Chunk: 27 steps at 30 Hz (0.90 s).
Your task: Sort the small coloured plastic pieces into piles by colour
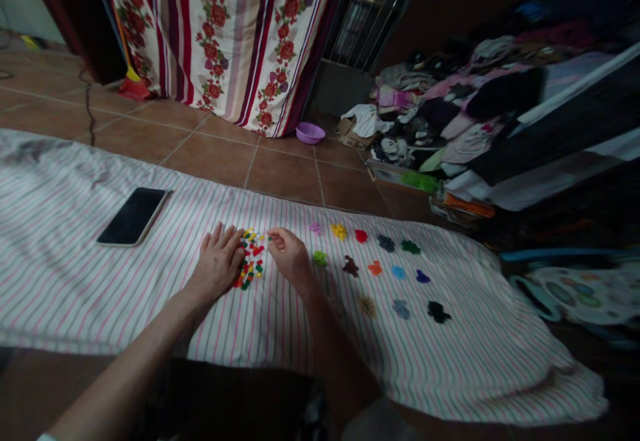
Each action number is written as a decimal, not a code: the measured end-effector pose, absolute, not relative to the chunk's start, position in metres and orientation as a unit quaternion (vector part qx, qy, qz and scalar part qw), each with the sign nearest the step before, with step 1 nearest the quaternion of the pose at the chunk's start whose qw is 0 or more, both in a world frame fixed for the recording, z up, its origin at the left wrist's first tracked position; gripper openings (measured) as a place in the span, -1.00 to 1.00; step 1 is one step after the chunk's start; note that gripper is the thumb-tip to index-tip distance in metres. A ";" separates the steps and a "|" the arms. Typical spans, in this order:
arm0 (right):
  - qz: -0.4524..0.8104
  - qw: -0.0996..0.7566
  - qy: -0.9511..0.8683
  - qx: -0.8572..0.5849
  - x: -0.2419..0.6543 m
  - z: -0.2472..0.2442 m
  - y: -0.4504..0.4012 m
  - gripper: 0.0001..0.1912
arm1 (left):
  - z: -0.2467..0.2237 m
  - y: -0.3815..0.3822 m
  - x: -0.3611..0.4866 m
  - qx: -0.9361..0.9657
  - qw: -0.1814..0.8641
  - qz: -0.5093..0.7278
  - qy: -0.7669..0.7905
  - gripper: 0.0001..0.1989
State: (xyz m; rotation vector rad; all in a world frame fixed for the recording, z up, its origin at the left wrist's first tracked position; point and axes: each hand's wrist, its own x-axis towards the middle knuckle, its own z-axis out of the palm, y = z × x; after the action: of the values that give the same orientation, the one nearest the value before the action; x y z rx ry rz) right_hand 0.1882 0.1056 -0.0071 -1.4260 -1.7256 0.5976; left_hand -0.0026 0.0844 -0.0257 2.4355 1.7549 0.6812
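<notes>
A pile of small mixed-colour pieces lies on the striped cloth between my hands. My left hand rests flat at the pile's left edge, fingers spread. At the pile's right side, my right hand pinches a small dark green piece between thumb and forefinger. Right of it, single-colour heaps stand in rows, among them pink, yellow, red, lime green, brown, orange, light blue and dark green.
A phone lies on the cloth at the left. Beyond are a floral curtain, a purple basin and a red dustpan on the tiled floor. Clothes are piled at the right.
</notes>
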 end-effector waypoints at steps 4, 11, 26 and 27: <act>0.225 0.396 -0.686 -0.567 0.193 -0.005 0.104 -0.72 | -0.016 0.089 0.009 0.789 0.047 0.181 0.585 -0.49; 0.199 0.394 -0.699 -0.563 0.204 0.002 0.098 -0.69 | -0.012 0.086 0.018 0.826 0.018 0.156 0.541 -0.52; 0.145 0.414 -0.684 -0.583 0.259 0.010 0.078 -0.76 | -0.019 0.072 0.018 0.830 -0.018 0.181 0.527 -0.51; 0.141 0.426 -0.675 -0.585 0.267 0.011 0.077 -0.77 | -0.019 0.072 0.019 0.830 -0.022 0.177 0.528 -0.51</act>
State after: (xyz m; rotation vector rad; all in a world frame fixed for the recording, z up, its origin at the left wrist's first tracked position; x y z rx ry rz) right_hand 0.2670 0.0769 0.0112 -1.4617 -1.6876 0.3530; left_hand 0.0191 0.0722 -0.0189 2.6458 1.6826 0.5650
